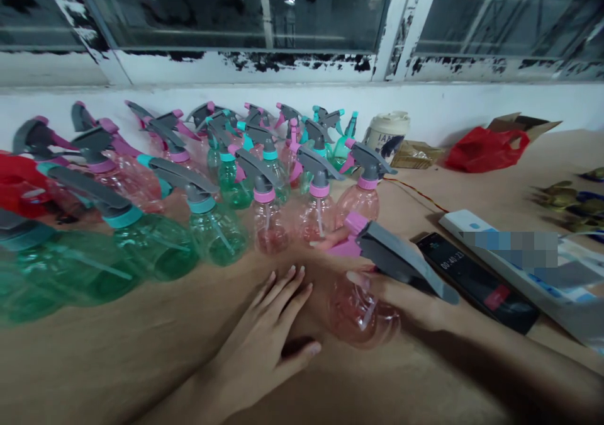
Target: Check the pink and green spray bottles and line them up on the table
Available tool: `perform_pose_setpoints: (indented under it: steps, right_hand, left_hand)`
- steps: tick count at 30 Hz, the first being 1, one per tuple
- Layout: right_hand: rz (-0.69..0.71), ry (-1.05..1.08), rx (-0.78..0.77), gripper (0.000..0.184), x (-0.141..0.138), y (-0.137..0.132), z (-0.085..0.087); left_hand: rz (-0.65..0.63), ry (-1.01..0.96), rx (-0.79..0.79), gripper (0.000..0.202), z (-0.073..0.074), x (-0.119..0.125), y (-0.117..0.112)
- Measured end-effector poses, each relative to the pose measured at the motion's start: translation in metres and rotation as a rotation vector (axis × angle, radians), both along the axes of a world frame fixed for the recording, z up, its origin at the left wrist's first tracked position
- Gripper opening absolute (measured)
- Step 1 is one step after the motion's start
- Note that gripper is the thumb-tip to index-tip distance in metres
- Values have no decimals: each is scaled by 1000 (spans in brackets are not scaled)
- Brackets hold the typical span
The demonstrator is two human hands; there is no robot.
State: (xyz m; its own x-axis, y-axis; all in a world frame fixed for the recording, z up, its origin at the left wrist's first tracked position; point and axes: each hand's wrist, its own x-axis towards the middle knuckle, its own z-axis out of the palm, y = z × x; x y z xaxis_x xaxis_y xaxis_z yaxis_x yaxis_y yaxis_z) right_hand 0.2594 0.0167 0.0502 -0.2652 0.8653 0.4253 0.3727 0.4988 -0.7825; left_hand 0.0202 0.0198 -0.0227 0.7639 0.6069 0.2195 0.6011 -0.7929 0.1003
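My right hand point(396, 289) is wrapped round the neck of a clear pink spray bottle point(353, 311) with a grey and pink trigger head. That bottle stands upright or nearly so at the front of the brown table; the hand hides its collar. Flat on the tabletop, just left of it, lies my left hand point(271, 334), fingers stretched out and holding nothing. Beyond both hands stand several more spray bottles, among them a pink one point(270, 226) and a green one point(217, 236) with a teal collar.
On the right lie a phone point(476, 280) with a running timer and a white box point(519, 267). Farther back are a white cup point(389, 129), a red plastic bag point(488, 151) and a small cardboard box point(418, 154). A white wall with windows point(245, 9) borders the table behind.
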Motion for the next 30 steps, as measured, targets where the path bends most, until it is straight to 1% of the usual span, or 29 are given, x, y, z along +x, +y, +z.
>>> perform_pose_setpoints:
  steps: [1, 3, 6, 9, 12, 15, 20, 22, 26, 30]
  right_hand:
    - [35, 25, -16, 6, -1, 1, 2]
    - [117, 84, -51, 6, -4, 2, 7]
    - [167, 112, -76, 6, -10, 5, 12]
    - [167, 106, -69, 8, -13, 7, 14]
    - [190, 126, -36, 5, -15, 8, 15]
    - [184, 138, -15, 3, -15, 9, 14]
    - [173, 136, -10, 16, -15, 10, 10]
    - [178, 136, 1, 18, -15, 10, 9]
    - [154, 138, 7, 13, -15, 8, 9]
    - [126, 98, 26, 3, -15, 8, 10]
  left_hand:
    - [0, 3, 5, 66, 0, 0, 0]
    - [-5, 8, 20, 65, 0, -1, 0]
    - [-18, 19, 37, 65, 0, -1, 0]
    - [-20, 22, 48, 65, -1, -1, 0]
    - [-24, 26, 51, 65, -1, -1, 1]
    - [-12, 20, 51, 64, -1, 0, 1]
    - [-27, 17, 74, 64, -1, -1, 1]
    - [-27, 14, 75, 64, -2, -1, 1]
    - [-24, 12, 67, 65, -3, -2, 1]
    - [-23, 9, 59, 65, -3, -1, 1]
